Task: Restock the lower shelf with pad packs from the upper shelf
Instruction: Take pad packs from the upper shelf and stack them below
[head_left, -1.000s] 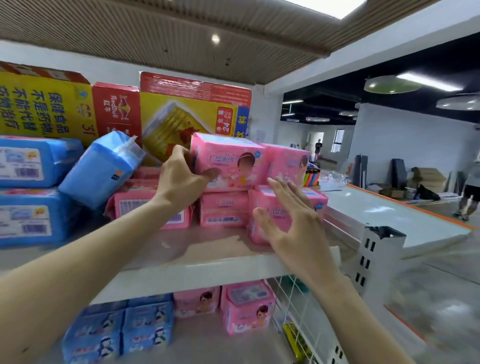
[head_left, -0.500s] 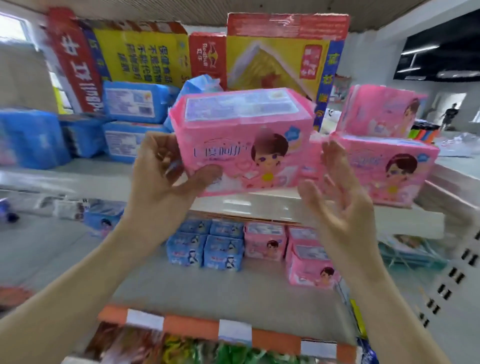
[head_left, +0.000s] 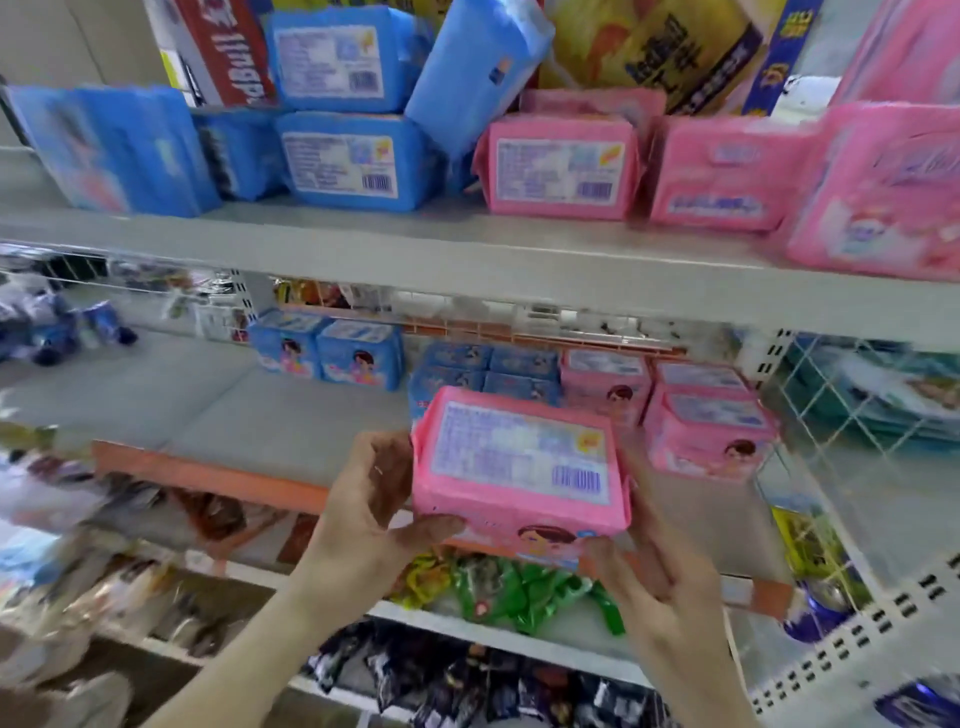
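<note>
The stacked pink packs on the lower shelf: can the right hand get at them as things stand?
Probably not yet: the right hand and left hand both hold a pink pack. The way to the stacked pink packs otherwise looks free.

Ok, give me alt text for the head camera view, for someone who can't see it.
The left hand and right hand hold a pink pad pack in front of the lower shelf, where a few blue packs and pink packs stand. More of both crowd the upper shelf above.
</note>
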